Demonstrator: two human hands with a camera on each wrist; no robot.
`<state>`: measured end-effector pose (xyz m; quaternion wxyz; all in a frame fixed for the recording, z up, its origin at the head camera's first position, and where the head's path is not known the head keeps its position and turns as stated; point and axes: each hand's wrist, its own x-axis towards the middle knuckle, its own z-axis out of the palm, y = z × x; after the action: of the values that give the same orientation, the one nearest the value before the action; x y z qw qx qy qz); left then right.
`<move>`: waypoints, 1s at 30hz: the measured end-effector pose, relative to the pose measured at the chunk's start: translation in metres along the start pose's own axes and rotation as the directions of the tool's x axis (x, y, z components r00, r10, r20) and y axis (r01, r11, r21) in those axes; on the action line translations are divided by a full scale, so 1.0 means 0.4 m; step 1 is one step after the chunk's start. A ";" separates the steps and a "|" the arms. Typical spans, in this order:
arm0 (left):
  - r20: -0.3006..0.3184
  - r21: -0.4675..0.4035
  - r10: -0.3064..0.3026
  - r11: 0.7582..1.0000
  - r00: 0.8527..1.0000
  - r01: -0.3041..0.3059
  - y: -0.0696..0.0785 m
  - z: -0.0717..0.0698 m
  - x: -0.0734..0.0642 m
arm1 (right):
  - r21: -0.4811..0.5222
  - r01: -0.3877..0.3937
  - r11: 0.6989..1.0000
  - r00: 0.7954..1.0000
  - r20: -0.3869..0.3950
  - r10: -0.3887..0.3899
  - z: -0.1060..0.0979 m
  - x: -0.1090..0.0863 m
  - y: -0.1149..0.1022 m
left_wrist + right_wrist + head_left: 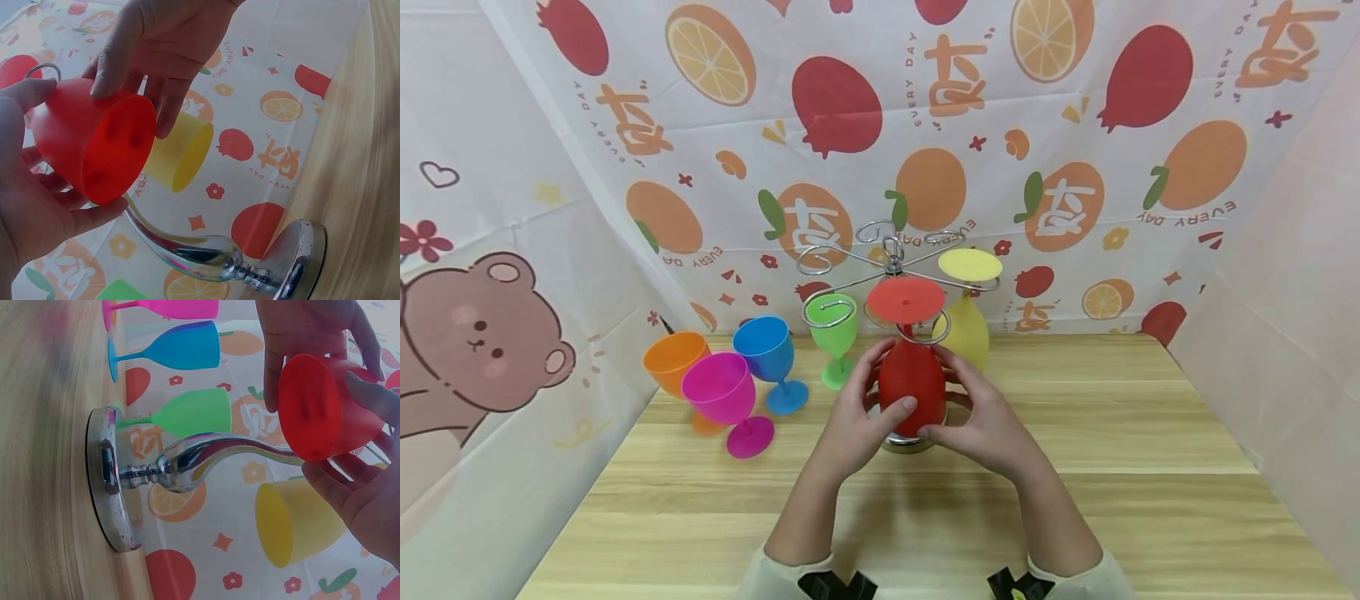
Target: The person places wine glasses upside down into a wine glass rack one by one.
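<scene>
A red plastic goblet [912, 379] hangs upside down at the front of a chrome glass rack [892, 267], its stem at a wire loop below the round foot. My left hand [859, 421] holds its bowl from the left, thumb across the front. From the right, my right hand [988, 421] holds the same bowl with thumb and fingers. In the right wrist view, the red goblet's open rim [309, 407] faces the table side. Behind it on the right, a yellow goblet [966, 333] hangs upside down from the rack.
On the wooden table [1112, 517], an orange goblet [674, 360], a pink goblet [719, 388], a blue goblet [765, 348] and a green goblet [835, 329] stand upright to the left. The rack's round chrome base [107, 481] rests on the table. A fruit-print cloth [865, 100] hangs behind.
</scene>
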<state>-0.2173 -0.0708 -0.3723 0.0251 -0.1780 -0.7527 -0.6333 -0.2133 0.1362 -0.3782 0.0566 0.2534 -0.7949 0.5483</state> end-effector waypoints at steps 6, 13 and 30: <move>0.003 0.011 0.008 1.000 1.000 -0.008 0.003 0.001 -0.003 | 0.000 0.008 1.000 1.000 0.005 -0.008 0.000 0.000 -0.002; -0.001 0.032 0.008 0.999 1.000 -0.008 0.005 0.002 -0.004 | 0.006 0.013 1.000 1.000 0.011 -0.013 -0.002 0.002 -0.004; 0.008 0.054 0.027 0.998 1.000 -0.027 0.002 0.003 -0.006 | 0.014 0.003 1.000 1.000 0.022 -0.003 -0.002 0.000 -0.007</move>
<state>-0.2146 -0.0701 -0.3724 0.0357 -0.1896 -0.7671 -0.6118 -0.2121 0.1364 -0.3756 0.0470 0.2611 -0.7913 0.5508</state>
